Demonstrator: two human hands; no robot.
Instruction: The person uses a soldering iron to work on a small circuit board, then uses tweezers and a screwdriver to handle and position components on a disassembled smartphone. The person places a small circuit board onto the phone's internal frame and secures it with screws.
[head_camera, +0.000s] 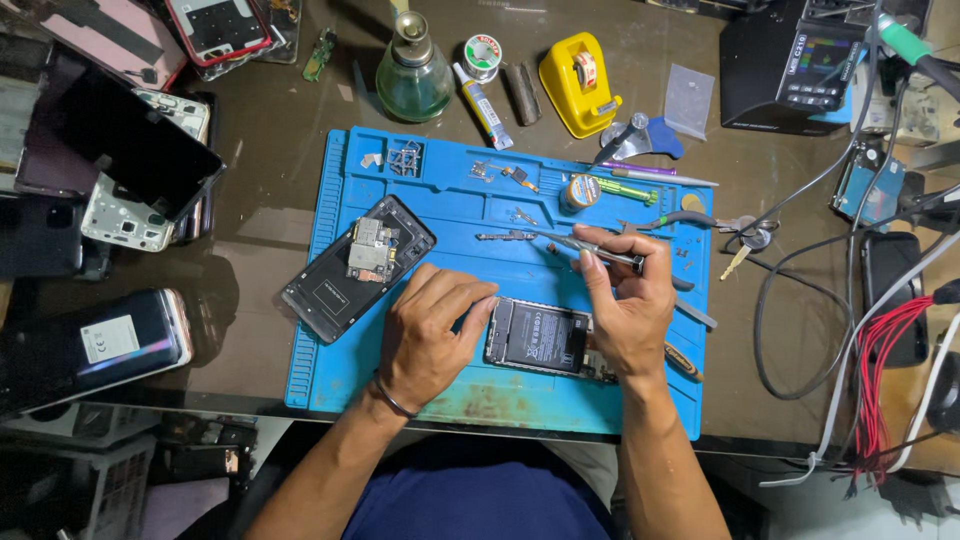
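An opened smartphone with its back cover off and a dark rectangular battery showing (540, 338) lies near the front edge of a blue silicone repair mat (330, 370), between the person's two hands. The left hand (428, 335) rests knuckles-up against the phone's left end, fingers curled and pressing on its edge. The right hand (628, 300) sits over the phone's right end, fingers pinched together around a slim metal-handled tool (590, 250) that slants up and left across the mat; its tip is too small to make out. To the left on the mat, a second dismantled black phone frame with a bare circuit board (358, 266) lies at an angle, half off the mat's edge. Small screws and metal parts (405, 158) sit in the mat's upper compartments. Beyond the mat on the dark bench (270, 130) stand a green glass dispenser bottle (414, 72), a spool of solder wire (482, 52) and a yellow tape dispenser (576, 80). Stacked phones and screens (120, 160) crowd the bench's left side, while red and grey cables (880, 350) trail along the right.
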